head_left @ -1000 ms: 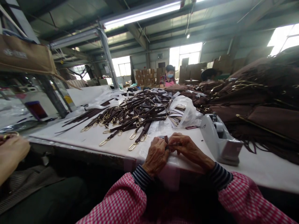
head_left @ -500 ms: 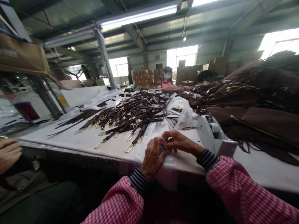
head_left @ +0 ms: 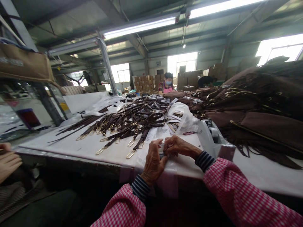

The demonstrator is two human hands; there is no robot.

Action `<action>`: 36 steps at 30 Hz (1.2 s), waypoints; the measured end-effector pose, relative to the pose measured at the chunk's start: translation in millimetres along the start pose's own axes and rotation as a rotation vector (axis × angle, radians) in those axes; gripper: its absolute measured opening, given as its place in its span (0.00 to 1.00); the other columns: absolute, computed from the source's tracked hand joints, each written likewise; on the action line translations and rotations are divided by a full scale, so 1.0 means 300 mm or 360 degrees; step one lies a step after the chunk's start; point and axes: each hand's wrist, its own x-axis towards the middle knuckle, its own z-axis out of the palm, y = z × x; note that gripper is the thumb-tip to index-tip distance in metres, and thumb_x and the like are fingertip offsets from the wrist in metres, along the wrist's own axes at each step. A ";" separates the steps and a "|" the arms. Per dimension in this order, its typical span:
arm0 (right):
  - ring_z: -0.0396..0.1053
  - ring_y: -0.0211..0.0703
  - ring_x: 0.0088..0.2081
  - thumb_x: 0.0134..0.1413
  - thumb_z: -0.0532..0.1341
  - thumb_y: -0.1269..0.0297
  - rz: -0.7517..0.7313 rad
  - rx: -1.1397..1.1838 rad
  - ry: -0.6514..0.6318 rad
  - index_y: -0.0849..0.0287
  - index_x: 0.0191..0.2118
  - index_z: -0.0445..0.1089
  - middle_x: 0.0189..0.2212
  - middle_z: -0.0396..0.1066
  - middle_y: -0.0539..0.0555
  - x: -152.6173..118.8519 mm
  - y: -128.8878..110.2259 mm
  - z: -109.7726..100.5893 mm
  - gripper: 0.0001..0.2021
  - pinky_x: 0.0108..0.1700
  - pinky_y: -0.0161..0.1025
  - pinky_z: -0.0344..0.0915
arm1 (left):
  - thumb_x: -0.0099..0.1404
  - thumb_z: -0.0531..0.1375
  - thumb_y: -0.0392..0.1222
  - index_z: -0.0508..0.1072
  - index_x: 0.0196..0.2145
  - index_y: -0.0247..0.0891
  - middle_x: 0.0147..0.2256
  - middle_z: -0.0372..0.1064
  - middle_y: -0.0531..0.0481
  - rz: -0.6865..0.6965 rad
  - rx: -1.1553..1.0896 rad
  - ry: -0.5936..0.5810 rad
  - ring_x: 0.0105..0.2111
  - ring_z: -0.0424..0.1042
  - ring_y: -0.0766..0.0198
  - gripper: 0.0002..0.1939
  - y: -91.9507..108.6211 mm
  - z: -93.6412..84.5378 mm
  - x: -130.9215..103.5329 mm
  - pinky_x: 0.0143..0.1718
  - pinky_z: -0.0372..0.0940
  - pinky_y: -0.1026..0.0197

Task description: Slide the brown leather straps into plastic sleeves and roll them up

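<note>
Near the front edge of the white table [head_left: 106,154], my left hand [head_left: 153,162] and my right hand [head_left: 177,146] meet around a small greyish item [head_left: 162,152]. Fingers cover most of it, so its kind cannot be made out. The left hand's thumb and fingers close on it from the left, and the right hand's bent fingers pinch it from the right. Clear plastic [head_left: 142,154] lies under and beside the hands. Just beyond them is a heap of dark brown straps [head_left: 132,116] with gold clasps. A plastic bag [head_left: 186,118] holding flat strips is behind my right hand.
A white tape dispenser [head_left: 209,135] stands right of my hands. Brown bags [head_left: 267,123] are piled at the right. Another person's hand [head_left: 8,162] shows at the left edge, and a masked person [head_left: 168,83] is across the table. A metal post [head_left: 107,64] rises behind.
My right hand has drawn its fingers in closer around the small item. The view has tilted up slightly. The other person's hand at the left has shifted a little.
</note>
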 end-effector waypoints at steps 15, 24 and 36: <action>0.65 0.34 0.21 0.50 0.69 0.59 -0.0091 -0.0033 0.0287 0.61 0.24 0.69 0.21 0.68 0.48 -0.006 0.028 0.047 0.14 0.23 0.30 0.61 | 0.65 0.63 0.35 0.77 0.36 0.40 0.48 0.70 0.46 -0.0133 0.0235 -0.0485 0.52 0.64 0.50 0.03 -0.010 -0.048 0.075 0.54 0.63 0.47; 0.72 0.38 0.21 0.44 0.66 0.74 0.0097 -0.0512 -0.0336 0.63 0.24 0.79 0.17 0.73 0.49 0.068 -0.131 -0.044 0.04 0.22 0.29 0.63 | 0.66 0.63 0.38 0.82 0.40 0.44 0.45 0.74 0.48 -0.0198 0.0099 -0.0508 0.51 0.64 0.50 0.08 0.015 -0.070 0.074 0.54 0.61 0.48; 0.74 0.41 0.23 0.46 0.70 0.62 0.0247 -0.0704 -0.0620 0.65 0.28 0.80 0.20 0.75 0.51 0.129 -0.169 -0.066 0.09 0.21 0.29 0.62 | 0.65 0.63 0.39 0.83 0.42 0.44 0.43 0.74 0.48 -0.0291 0.0200 -0.0560 0.50 0.63 0.51 0.09 0.014 -0.070 0.079 0.51 0.61 0.52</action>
